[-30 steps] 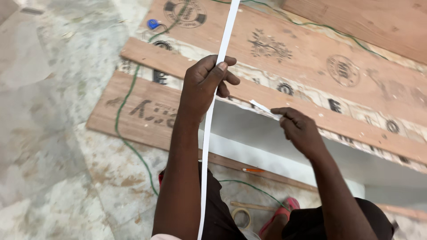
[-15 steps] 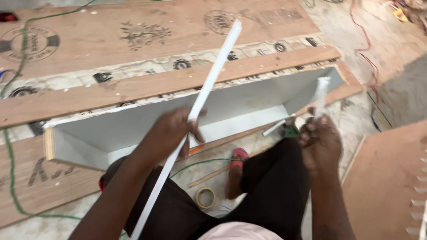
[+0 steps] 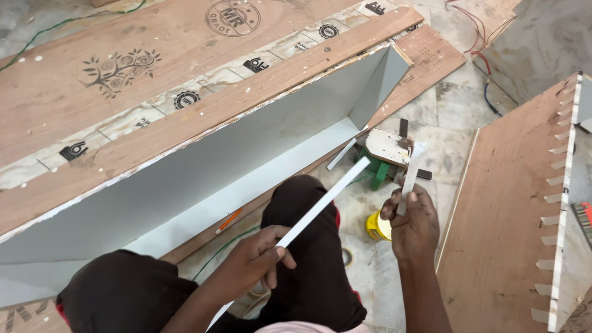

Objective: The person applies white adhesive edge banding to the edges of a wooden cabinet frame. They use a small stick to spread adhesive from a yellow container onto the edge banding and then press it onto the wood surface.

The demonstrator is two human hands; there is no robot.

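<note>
A seated worker's left hand [image 3: 256,262] pinches a long white laminate strip [image 3: 324,202] angled over the knee, while right-hand fingers [image 3: 412,219] clamp a short offcut [image 3: 411,176] — mid-trimming, apparently — beside the grey-lined plywood box [image 3: 234,166] on the floor.

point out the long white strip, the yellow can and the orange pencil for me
long white strip [image 3: 327,200], head view, middle of its length.
yellow can [image 3: 375,227], head view, its side.
orange pencil [image 3: 229,220], head view, mid-shaft.
</note>
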